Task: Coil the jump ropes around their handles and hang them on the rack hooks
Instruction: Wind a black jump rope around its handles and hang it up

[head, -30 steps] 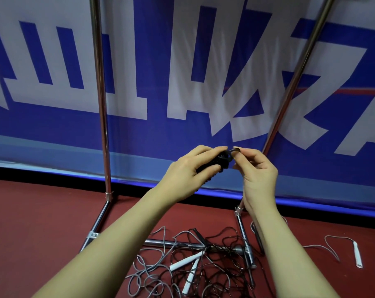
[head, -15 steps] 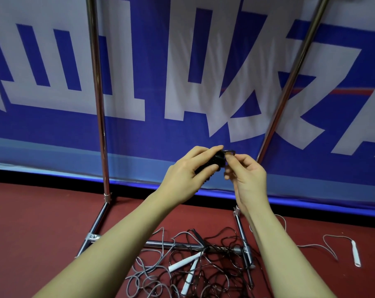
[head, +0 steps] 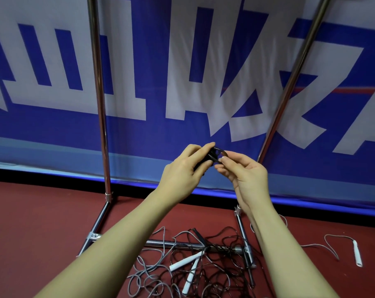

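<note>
Fingers: left hand (head: 182,173) is gripping the black coiled jump rope (head: 212,157); right hand (head: 244,175) is pinching its cord loop.
Position: hovering mid-air between the rack poles (head: 99,104).
Floor: tangled ropes (head: 188,265) are lying below.

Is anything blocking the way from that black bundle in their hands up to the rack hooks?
Nothing visible does. Both hands hold the black coiled jump rope in open air between the rack's poles. The hooks are out of view above.

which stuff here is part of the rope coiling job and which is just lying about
Part of the job:
- left hand and right hand, both holding the black coiled rope
- tangled ropes on the floor
- stray white-handled rope
- rack

Just there:
- blue banner
- red floor
</note>
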